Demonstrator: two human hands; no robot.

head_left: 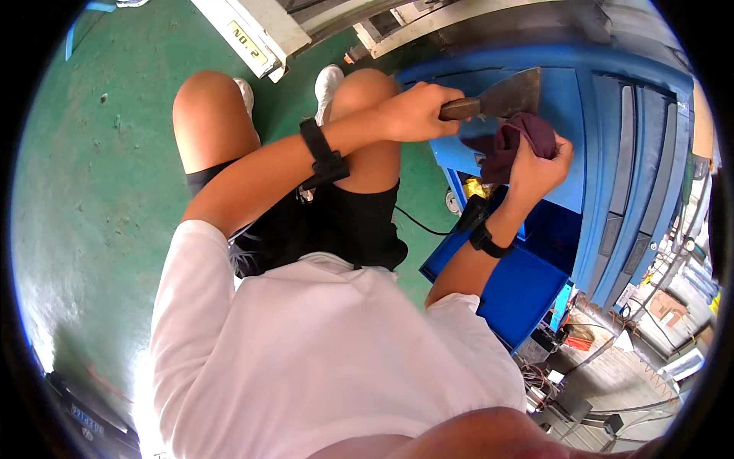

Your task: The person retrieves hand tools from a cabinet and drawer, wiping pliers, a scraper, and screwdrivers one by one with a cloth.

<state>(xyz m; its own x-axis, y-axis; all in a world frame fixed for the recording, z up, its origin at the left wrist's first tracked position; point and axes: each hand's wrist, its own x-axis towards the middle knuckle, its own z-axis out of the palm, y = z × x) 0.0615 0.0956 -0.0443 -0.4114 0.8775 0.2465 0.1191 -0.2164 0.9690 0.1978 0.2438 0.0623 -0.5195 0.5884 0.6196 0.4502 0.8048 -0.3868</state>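
My left hand (420, 112) is closed around the wooden handle of a scraper (511, 93), whose wide, darkened metal blade points to the right. In my right hand (539, 170) is a bunched dark maroon cloth (505, 149), gripped between thumb and fingers. The cloth is right by the lower edge of the blade; whether they touch I cannot tell. Both hands are above the light-blue top of a blue tool cabinet (569, 180). Black straps with small devices circle both wrists.
Below my right forearm an open blue drawer (501, 287) juts out. A cable (420, 223) runs near my right wrist. A machine frame marked NO.2 (248, 43) stands ahead of my knees. Green floor (99, 168) spreads to the left; cluttered shelving and wires are at the right.
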